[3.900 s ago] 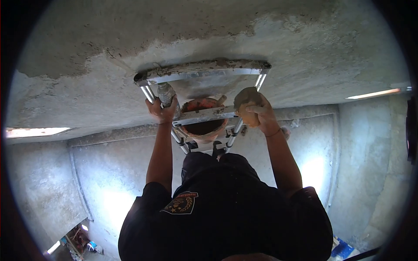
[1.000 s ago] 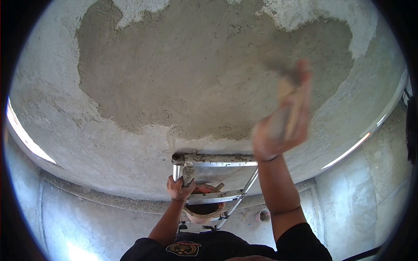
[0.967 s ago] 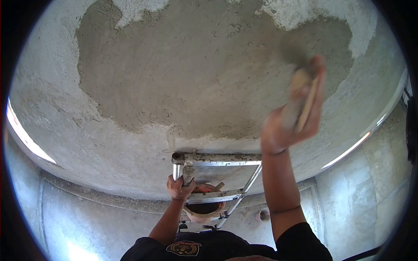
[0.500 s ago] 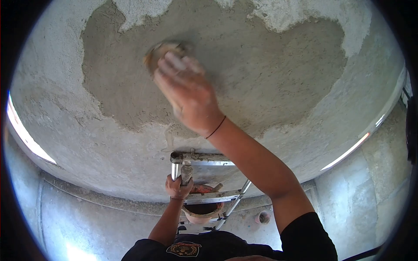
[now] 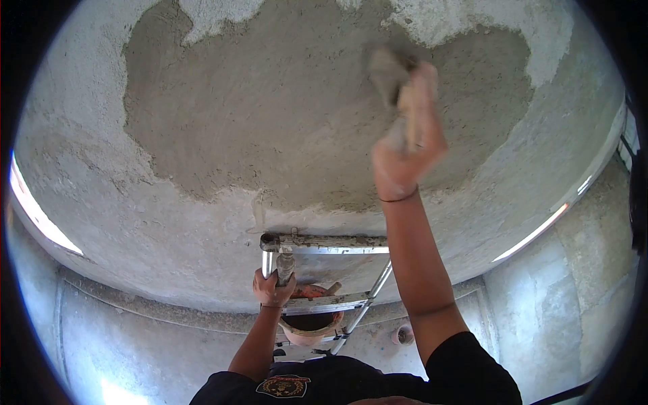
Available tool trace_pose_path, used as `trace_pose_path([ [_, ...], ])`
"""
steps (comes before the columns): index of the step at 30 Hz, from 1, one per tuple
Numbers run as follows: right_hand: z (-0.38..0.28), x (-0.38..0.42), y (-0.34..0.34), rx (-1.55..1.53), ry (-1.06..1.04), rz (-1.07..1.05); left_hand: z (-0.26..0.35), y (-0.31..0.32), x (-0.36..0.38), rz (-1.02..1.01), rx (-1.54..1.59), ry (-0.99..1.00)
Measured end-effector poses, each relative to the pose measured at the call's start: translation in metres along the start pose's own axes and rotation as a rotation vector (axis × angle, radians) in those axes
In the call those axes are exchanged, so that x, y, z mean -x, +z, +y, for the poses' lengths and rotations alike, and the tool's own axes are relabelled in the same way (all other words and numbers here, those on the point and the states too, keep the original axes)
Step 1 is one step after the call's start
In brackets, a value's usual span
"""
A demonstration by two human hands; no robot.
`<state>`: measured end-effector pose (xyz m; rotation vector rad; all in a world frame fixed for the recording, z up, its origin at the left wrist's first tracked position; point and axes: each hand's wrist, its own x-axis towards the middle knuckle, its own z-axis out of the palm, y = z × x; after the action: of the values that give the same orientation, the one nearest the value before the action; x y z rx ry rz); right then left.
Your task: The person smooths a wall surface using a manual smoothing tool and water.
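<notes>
My right hand (image 5: pixel 412 148) is raised at the wall, its fingers closed round a plastering float (image 5: pixel 390 74) with a grey flat face and tan body. Motion blurs both, and the float's face is tilted away from the damp patch of plaster (image 5: pixel 270 121). Lower down, my left hand (image 5: pixel 273 289) is wrapped round the top of the aluminium ladder (image 5: pixel 324 248), beside a mortar-caked grey cylindrical piece (image 5: pixel 286 266). Dried mortar crusts the ladder's top rung.
Below the top rung hangs or stands a reddish bucket (image 5: pixel 304 336) with dark contents, partly hidden by the ladder. A small pail (image 5: pixel 403 335) stands on the concrete floor (image 5: pixel 169 344). Rougher pale wall (image 5: pixel 88 121) surrounds the damp patch.
My right hand has swept from left to right across the damp plaster with the float, which is now turned more on edge. My left hand stays on the ladder.
</notes>
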<state>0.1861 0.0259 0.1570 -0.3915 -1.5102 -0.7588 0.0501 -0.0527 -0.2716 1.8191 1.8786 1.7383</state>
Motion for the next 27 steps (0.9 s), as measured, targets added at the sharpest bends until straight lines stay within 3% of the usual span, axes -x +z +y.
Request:
trace_pose_path([
  [1, -0.003, 0.004, 0.005, -0.001, -0.003, 0.005, 0.002, -0.002, -0.001, -0.008, -0.006, 0.001],
  [3, -0.026, 0.014, 0.020, 0.104, -0.015, -0.300, 0.001, 0.000, -0.001, -0.013, -0.012, 0.005],
  [6, -0.062, 0.029, 0.009, -0.005, 0.040, -0.467, -0.004, 0.002, 0.002, -0.022, 0.010, -0.008],
  [8, -0.082, 0.039, -0.005, -0.340, 0.572, -0.626, -0.002, 0.002, 0.001, -0.033, 0.011, -0.028],
  [9, -0.086, 0.044, -0.011, -0.337, 0.580, -0.628, -0.001, 0.002, 0.000, -0.041, 0.010, -0.030],
  [11, -0.086, 0.056, -0.031, -0.497, 1.255, -0.565, 0.000, 0.001, -0.002, 0.005, 0.024, -0.009],
  [12, -0.084, 0.064, -0.042, -0.486, 1.287, -0.563, -0.002, 0.003, 0.000, 0.016, 0.018, -0.009],
  [14, -0.077, 0.084, -0.067, -0.812, 1.847, -0.178, -0.010, 0.010, 0.007, 0.019, 0.018, -0.011],
  [15, -0.070, 0.097, -0.083, -0.790, 1.885, -0.161, -0.012, 0.011, 0.009, 0.021, 0.026, -0.008],
  [17, -0.055, 0.119, -0.118, -1.092, 1.984, -0.056, -0.002, 0.005, 0.002, -0.007, -0.034, -0.023],
  [22, -0.065, 0.140, -0.180, -0.838, 2.036, 0.125, -0.002, 0.004, 0.001, -0.060, -0.029, -0.043],
  [27, -0.078, 0.177, -0.231, -0.993, 2.025, 0.484, -0.014, 0.010, 0.005, -0.010, -0.075, 0.108],
])
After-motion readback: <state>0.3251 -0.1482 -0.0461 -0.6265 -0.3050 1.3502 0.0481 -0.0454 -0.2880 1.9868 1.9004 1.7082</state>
